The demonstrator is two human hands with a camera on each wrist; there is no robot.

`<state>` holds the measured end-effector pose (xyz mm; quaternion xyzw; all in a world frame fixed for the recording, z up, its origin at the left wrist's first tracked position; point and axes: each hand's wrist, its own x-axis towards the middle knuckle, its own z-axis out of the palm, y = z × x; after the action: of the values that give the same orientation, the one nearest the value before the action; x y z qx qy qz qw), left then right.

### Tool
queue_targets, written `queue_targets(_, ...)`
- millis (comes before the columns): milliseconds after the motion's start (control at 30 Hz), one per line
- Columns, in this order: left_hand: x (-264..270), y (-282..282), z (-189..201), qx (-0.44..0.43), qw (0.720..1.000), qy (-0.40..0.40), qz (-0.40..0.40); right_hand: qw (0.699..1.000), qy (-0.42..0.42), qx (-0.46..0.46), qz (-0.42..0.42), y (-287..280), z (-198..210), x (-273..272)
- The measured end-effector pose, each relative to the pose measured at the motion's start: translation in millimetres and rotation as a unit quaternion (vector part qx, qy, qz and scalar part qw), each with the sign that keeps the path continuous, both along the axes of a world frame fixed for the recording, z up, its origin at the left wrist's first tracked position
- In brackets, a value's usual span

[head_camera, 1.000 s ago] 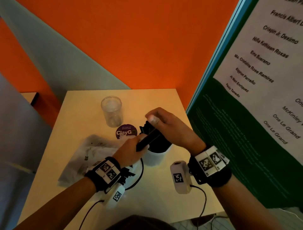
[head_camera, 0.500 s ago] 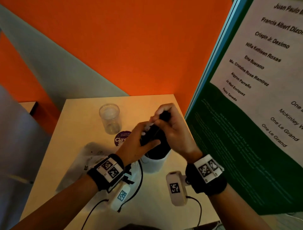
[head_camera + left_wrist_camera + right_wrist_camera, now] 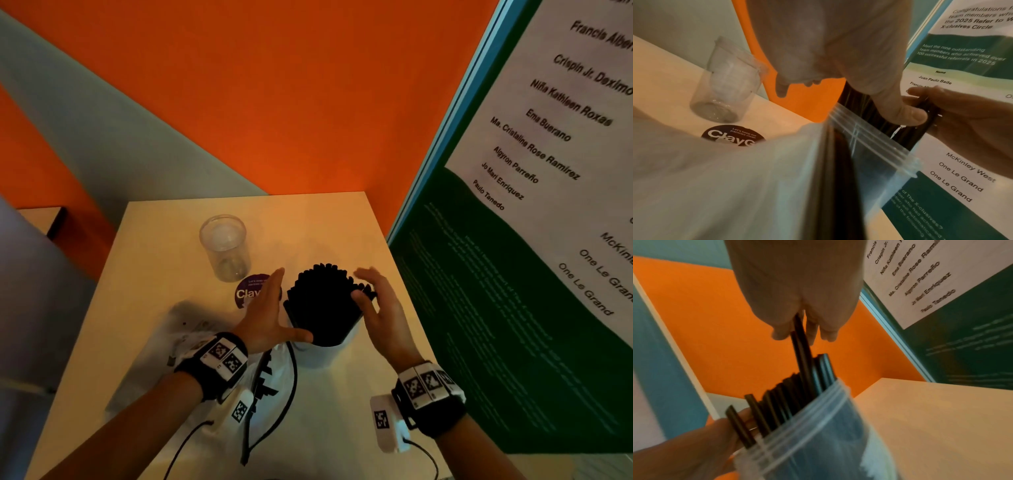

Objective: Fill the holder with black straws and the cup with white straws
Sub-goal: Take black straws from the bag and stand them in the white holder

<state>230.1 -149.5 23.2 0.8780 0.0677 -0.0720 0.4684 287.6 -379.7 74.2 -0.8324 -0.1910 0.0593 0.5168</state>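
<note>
We see both hands spread, the left hand [image 3: 270, 315] and right hand [image 3: 380, 308] flanking a bundle of black straws [image 3: 322, 301] standing in one white holder [image 3: 318, 356]. The left thumb touches it. The straws are too dense to count. In the blurred wrist views a clear zip bag [image 3: 818, 434] hides their lower ends. One clear cup [image 3: 224, 246] stands beside a "ClayG" sticker [image 3: 733, 137]. A poster [image 3: 548, 137] lists "McKinley West".

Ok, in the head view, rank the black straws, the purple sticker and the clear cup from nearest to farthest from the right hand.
1. black straws, in the holder, right beside the right hand.
2. purple sticker, beyond the straws, partly behind the left hand.
3. clear cup, farthest, back left.
</note>
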Motion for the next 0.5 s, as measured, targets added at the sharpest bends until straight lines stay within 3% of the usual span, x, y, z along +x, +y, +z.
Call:
queue_targets(133, 12, 2, -5, 0.016, 0.998, 0.045, -0.029, 0.992, 0.117, -0.005, 0.040, -24, -24, 6)
queue_targets(233, 21, 0, -5, -0.068, 0.995, 0.069, -0.032, 0.973, 0.197, -0.077, 0.098, -24, -43, 15)
queue_targets(300, 26, -3, -3, -0.115, 0.990, 0.072, -0.031, 0.963, 0.216, -0.085, 0.137, -17, -49, 25)
queue_targets(400, 38, -6, 0, -0.089, 0.992, 0.061, -0.062, 0.958, 0.208, -0.101, 0.171, -2, -49, 42)
queue_targets(500, 48, -11, -1, -0.117, 0.989, 0.046, -0.076, 0.953, 0.197, -0.130, 0.189, 12, -48, 52)
